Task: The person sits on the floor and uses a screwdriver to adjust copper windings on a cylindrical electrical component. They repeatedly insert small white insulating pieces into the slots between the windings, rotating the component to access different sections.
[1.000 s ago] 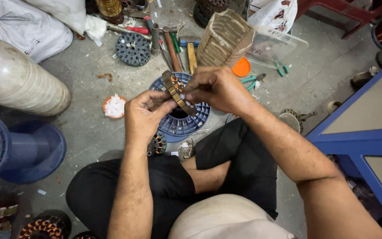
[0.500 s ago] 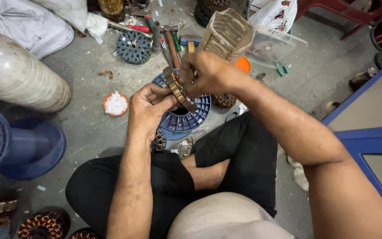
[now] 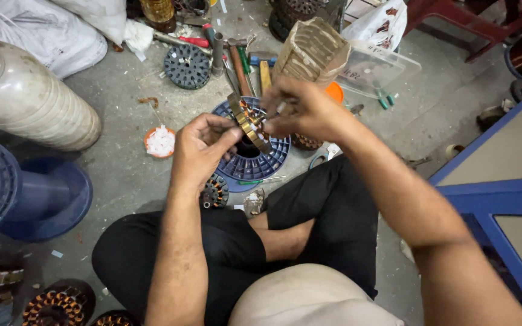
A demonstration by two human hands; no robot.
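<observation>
Stator ring [image 3: 248, 122], wound with copper coils, is held tilted on edge above a blue spool [image 3: 255, 162] lying on the floor. Left hand [image 3: 203, 151] grasps its lower rim between thumb and fingers. Right hand [image 3: 303, 108] pinches something small at the upper rim; what exactly, I cannot tell. An orange lid [image 3: 160, 141] lies left of the spool, tools [image 3: 237, 57] behind it, and a smaller stator [image 3: 215, 192] rests by the knee.

Soft, even daylight is covering the concrete floor [image 3: 122, 175], casting only faint shadows beneath the limbs. Wide-angle distortion is bending the frame edges. The right hand [image 3: 309, 111] is showing slight motion blur; glare is touching the clear plastic lid [image 3: 382, 69].
</observation>
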